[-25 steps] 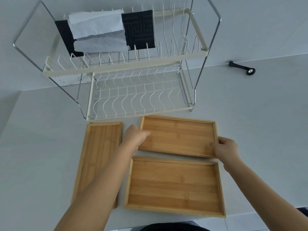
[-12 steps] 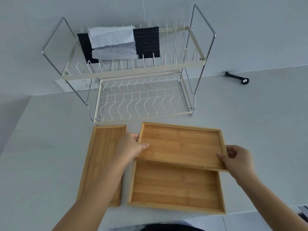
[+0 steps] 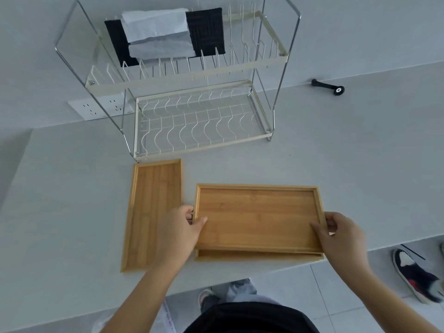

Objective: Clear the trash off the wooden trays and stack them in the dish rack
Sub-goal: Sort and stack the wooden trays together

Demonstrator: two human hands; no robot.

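Note:
I hold a wooden tray [image 3: 258, 217] level by its two short ends: my left hand [image 3: 183, 230] grips the left rim, my right hand [image 3: 341, 233] the right rim. It sits almost squarely over a second wooden tray [image 3: 259, 257], of which only the near edge shows beneath. A third, narrower wooden tray [image 3: 153, 212] lies lengthwise on the counter just left of my left hand. No trash is visible on any tray. The two-tier wire dish rack [image 3: 192, 126] stands behind the trays, its lower shelf bare.
A black cloth [image 3: 206, 30] and white paper [image 3: 156, 32] hang on the rack's upper tier. A small black handle [image 3: 326, 85] lies at the back right. A wall socket [image 3: 101, 108] sits left of the rack. The counter edge runs close below the trays; shoes [image 3: 413, 275] rest on the floor.
Both hands lifted the far tray off the counter and carried it toward me, over the near tray, which it now covers almost fully.

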